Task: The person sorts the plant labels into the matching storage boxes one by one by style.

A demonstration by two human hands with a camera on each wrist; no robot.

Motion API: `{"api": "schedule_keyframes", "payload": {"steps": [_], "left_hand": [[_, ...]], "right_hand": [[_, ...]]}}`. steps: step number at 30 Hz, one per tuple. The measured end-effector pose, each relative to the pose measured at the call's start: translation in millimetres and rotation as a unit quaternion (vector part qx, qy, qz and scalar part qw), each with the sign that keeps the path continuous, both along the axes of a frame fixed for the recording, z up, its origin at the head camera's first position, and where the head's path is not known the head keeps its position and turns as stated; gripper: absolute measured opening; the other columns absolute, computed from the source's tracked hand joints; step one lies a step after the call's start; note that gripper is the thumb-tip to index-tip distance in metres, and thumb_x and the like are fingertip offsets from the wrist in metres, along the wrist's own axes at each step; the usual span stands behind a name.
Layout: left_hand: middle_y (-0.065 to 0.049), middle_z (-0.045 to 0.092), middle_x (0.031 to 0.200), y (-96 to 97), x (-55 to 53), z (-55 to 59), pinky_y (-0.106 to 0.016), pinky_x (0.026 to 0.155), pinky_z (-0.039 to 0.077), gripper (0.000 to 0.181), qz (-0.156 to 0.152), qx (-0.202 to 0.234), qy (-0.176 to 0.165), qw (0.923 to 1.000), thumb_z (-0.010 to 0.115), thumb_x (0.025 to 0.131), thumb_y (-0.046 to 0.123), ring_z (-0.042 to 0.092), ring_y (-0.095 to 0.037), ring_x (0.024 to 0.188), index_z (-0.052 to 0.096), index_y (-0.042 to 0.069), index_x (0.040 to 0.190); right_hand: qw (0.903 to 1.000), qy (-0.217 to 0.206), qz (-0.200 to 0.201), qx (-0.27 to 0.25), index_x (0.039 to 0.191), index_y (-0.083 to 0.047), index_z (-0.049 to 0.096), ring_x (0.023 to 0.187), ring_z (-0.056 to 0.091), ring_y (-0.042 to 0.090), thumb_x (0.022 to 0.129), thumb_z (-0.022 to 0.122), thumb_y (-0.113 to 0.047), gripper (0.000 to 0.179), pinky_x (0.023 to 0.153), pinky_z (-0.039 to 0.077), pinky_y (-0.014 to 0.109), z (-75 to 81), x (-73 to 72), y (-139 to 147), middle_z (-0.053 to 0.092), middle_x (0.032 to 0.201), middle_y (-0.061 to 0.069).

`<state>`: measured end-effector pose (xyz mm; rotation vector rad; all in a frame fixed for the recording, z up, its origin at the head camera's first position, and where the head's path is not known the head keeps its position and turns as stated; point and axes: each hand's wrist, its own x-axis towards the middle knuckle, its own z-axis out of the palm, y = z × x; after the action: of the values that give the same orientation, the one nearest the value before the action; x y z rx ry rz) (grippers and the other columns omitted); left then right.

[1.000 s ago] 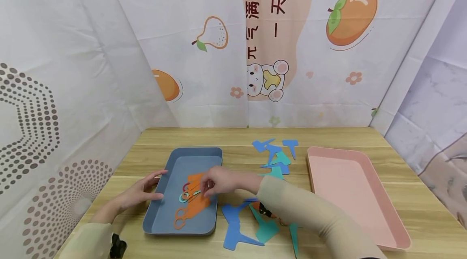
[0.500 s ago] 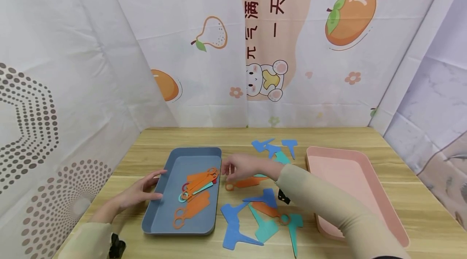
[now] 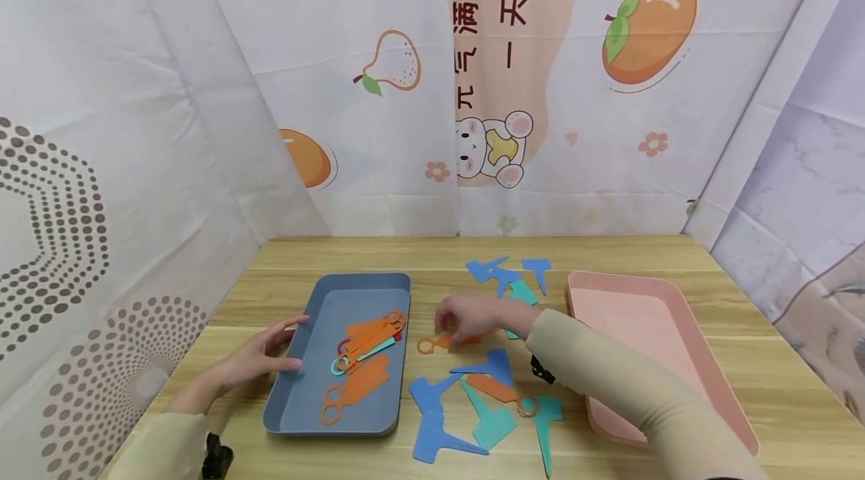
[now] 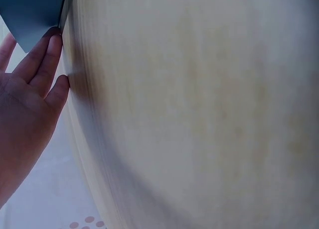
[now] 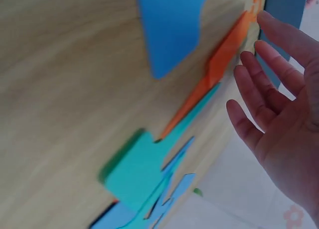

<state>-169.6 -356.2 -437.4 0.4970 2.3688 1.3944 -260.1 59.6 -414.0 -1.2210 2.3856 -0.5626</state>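
Note:
My left hand (image 3: 260,354) rests at the left side of the blue-grey tray (image 3: 351,300), thumb and fingers spread. In the left wrist view its straight fingertips touch the tray's outer wall (image 4: 32,15). Inside the tray lie several orange ring-ended plastic tags (image 3: 365,382), with teal and red pieces among them. To the tray's right, my right hand (image 3: 473,315) hovers close over another orange ring-ended tag (image 3: 441,342), hiding part of it. The right wrist view shows its fingers apart and relaxed beside that orange tag (image 5: 224,55), with nothing held.
Blue T-shaped tags (image 3: 431,444) and teal T-shaped tags (image 3: 496,427) lie scattered on the wooden table, around one more orange tag (image 3: 489,387). More blue tags (image 3: 537,267) lie farther back. A pink tray (image 3: 628,322) stands at the right, beside my right forearm.
My right hand has left the blue-grey tray, where an orange tag now lies on the pile, and moved right over the tag on the table. The left hand has stayed put.

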Motion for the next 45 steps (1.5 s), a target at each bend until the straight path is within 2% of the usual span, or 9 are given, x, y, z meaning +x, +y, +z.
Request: {"api": "schedule_keyframes", "payload": {"steps": [4, 10, 17, 23, 31, 37, 40, 42, 45], "left_hand": [[-0.038, 0.020, 0.149, 0.9, -0.3, 1.4, -0.020, 0.090, 0.039, 0.076, 0.003, -0.005, 0.004, 1.0000, 0.067, 0.092, 0.011, 0.020, -0.056, 0.134, 0.020, -0.003, 0.151], [-0.037, 0.021, 0.149, 0.9, -0.5, 1.0, -0.048, 0.098, 0.038, 0.076, 0.003, -0.016, 0.007, 0.9998, 0.066, 0.093, 0.012, 0.022, -0.056, 0.134, 0.020, -0.001, 0.151], [-0.038, 0.022, 0.148, -0.1, -0.8, -0.8, -0.021, 0.091, 0.040, 0.076, 0.004, -0.007, 0.005, 1.0000, 0.067, 0.093, 0.011, 0.022, -0.056, 0.134, 0.020, -0.002, 0.151], [-0.038, 0.022, 0.149, 0.0, -0.3, -0.3, -0.033, 0.094, 0.041, 0.076, 0.008, -0.014, 0.001, 0.9999, 0.066, 0.093, 0.011, 0.022, -0.056, 0.134, 0.020, -0.001, 0.151], [-0.038, 0.021, 0.149, -0.1, 0.1, -0.6, -0.019, 0.089, 0.041, 0.076, 0.004, -0.001, -0.002, 1.0000, 0.066, 0.093, 0.011, 0.022, -0.056, 0.134, 0.019, -0.001, 0.151], [-0.038, 0.022, 0.149, 0.5, 0.8, 0.9, -0.048, 0.097, 0.040, 0.076, 0.006, -0.016, 0.004, 0.9999, 0.066, 0.093, 0.012, 0.023, -0.056, 0.134, 0.020, 0.000, 0.152], [-0.038, 0.022, 0.149, 0.8, 1.0, 1.3, -0.055, 0.097, 0.037, 0.076, 0.006, -0.020, 0.006, 0.9998, 0.066, 0.093, 0.012, 0.023, -0.056, 0.134, 0.020, 0.000, 0.152], [-0.038, 0.022, 0.149, 0.7, 0.7, 1.2, -0.054, 0.097, 0.038, 0.076, 0.005, -0.020, 0.006, 0.9998, 0.067, 0.093, 0.012, 0.023, -0.056, 0.134, 0.020, 0.000, 0.152], [-0.038, 0.022, 0.149, 0.5, 0.5, 1.0, -0.038, 0.096, 0.041, 0.076, 0.002, -0.016, 0.005, 0.9999, 0.066, 0.093, 0.012, 0.022, -0.056, 0.134, 0.020, -0.001, 0.151]], "right_hand": [[1.0000, -0.001, -0.008, 0.004, 0.101, -0.010, 0.068, 0.086, 0.052, 0.012, 0.079, 0.081, -0.009, 0.026, 0.081, 0.044, 0.026, -5.4, -1.5, 3, 0.055, 0.097, -0.005], [0.9997, -0.015, -0.018, -0.001, 0.098, -0.012, 0.067, 0.084, 0.051, 0.009, 0.077, 0.082, -0.006, 0.026, 0.079, 0.045, 0.026, -9.6, -4.0, 4, 0.056, 0.095, -0.006], [0.9975, -0.057, -0.039, -0.017, 0.090, -0.009, 0.065, 0.075, 0.051, 0.009, 0.077, 0.081, -0.002, 0.021, 0.070, 0.045, 0.025, -10.8, -4.4, 4, 0.059, 0.085, -0.003], [0.9970, -0.062, -0.044, -0.015, 0.086, -0.010, 0.066, 0.074, 0.050, 0.009, 0.077, 0.081, -0.001, 0.020, 0.070, 0.045, 0.025, -11.1, -4.7, 4, 0.059, 0.085, -0.003], [0.9960, -0.079, -0.030, -0.026, 0.087, -0.008, 0.062, 0.070, 0.048, 0.009, 0.077, 0.078, 0.005, 0.023, 0.065, 0.044, 0.024, -13.3, -6.1, 2, 0.058, 0.080, 0.000], [0.9964, -0.072, -0.029, -0.033, 0.086, -0.009, 0.066, 0.069, 0.050, 0.008, 0.078, 0.078, 0.006, 0.020, 0.065, 0.045, 0.023, -13.1, -4.1, 1, 0.060, 0.079, -0.001], [0.9965, -0.067, -0.029, -0.042, 0.083, -0.008, 0.070, 0.067, 0.050, 0.007, 0.079, 0.078, 0.003, 0.014, 0.064, 0.045, 0.022, -13.0, -3.8, 2, 0.061, 0.076, -0.004], [0.9965, -0.063, -0.028, -0.046, 0.081, -0.007, 0.072, 0.067, 0.050, 0.006, 0.080, 0.078, 0.001, 0.010, 0.063, 0.045, 0.021, -12.2, -4.0, 4, 0.062, 0.076, -0.005], [0.9966, -0.062, -0.022, -0.050, 0.082, -0.005, 0.073, 0.066, 0.051, 0.004, 0.081, 0.077, 0.000, 0.007, 0.063, 0.045, 0.020, -10.2, -4.9, 5, 0.063, 0.076, -0.006]]}}
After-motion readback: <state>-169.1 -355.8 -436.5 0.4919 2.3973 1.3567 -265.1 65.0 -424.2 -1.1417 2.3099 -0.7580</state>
